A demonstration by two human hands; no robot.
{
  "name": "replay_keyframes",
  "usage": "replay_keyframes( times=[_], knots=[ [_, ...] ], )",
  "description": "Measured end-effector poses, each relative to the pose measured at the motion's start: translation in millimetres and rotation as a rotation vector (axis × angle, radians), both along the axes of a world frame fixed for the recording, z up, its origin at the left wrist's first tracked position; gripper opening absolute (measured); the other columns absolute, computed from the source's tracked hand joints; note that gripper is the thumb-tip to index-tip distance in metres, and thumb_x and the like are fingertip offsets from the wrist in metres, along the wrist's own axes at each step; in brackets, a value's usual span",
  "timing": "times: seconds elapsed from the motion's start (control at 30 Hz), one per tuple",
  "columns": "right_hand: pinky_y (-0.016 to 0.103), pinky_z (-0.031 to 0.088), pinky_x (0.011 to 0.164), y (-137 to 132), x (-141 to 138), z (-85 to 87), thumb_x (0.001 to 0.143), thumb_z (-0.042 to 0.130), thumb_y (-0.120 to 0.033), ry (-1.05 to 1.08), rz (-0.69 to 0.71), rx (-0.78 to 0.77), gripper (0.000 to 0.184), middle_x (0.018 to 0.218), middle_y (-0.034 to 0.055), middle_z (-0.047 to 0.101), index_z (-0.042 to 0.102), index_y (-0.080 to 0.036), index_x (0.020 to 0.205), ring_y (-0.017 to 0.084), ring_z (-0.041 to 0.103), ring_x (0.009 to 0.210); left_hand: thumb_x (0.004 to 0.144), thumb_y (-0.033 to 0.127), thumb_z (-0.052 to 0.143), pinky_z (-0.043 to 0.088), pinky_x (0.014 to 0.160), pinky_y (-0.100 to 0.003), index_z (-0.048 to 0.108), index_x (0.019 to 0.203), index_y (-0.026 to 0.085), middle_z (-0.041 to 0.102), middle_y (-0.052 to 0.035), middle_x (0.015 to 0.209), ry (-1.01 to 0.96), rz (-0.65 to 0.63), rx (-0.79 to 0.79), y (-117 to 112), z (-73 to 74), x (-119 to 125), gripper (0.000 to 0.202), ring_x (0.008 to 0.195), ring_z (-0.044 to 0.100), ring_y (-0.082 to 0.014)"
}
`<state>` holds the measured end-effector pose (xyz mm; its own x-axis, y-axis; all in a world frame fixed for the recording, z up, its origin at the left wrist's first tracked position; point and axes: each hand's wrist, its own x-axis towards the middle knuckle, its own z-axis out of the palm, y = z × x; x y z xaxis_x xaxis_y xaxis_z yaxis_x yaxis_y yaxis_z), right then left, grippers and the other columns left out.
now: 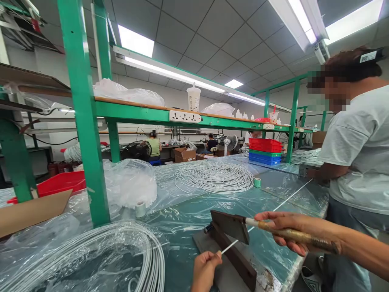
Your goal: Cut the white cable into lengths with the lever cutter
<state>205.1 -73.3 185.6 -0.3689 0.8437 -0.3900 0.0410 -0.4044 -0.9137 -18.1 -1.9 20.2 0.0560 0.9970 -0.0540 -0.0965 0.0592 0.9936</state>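
My left hand (207, 265) pinches the near end of a white cable (230, 246) between thumb and fingers. The cable runs under the raised blade of a hand-lever cutter (231, 225) and on toward the co-worker at the right. In my right hand (293, 229) lies the cutter's worn, rod-like handle (290, 235), thumb above and fingers loosely curled beneath. A dark metal bar (235, 259) on a flat plate forms the cutter's base, left of my right hand.
Coils of white cable (152, 259) lie at front left, and another coil (214, 177) lies farther back. Green uprights (86, 121) carry a shelf (136, 109). Stacked bins (265, 151) stand behind. A co-worker (355, 138) stands at right, a hand near the cable's far end.
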Motion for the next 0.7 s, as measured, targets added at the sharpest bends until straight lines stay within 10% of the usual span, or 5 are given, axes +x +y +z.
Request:
replay_keyframes(
  times=[0.37, 0.7],
  knots=[
    [0.012, 0.02, 0.025, -23.8, -11.3, -44.5, 0.056, 0.046, -0.024, -0.391, -0.021, 0.048, 0.041, 0.045, -0.0076, 0.037, 0.041, -0.013, 0.096, 0.002, 0.026, 0.027, 0.041, 0.052, 0.063, 0.004, 0.042, -0.021, 0.047, 0.037, 0.019, 0.017, 0.0109, 0.027, 0.04, -0.002, -0.071, -3.3, 3.2, -0.6, 0.037, 0.034, 0.01, -0.0039],
    [0.012, 0.026, 0.034, -44.1, -15.8, -29.2, 0.064, 0.044, -0.02, -0.617, -0.08, 0.172, 0.035, 0.058, -0.0042, 0.04, 0.048, -0.016, 0.099, 0.004, 0.035, 0.044, 0.024, 0.065, 0.062, 0.0, 0.035, -0.02, 0.043, 0.036, 0.02, 0.015, 0.0127, 0.024, 0.029, -0.081, -0.184, -13.3, 28.6, 0.6, 0.05, 0.028, 0.008, -0.0015]
  ],
)
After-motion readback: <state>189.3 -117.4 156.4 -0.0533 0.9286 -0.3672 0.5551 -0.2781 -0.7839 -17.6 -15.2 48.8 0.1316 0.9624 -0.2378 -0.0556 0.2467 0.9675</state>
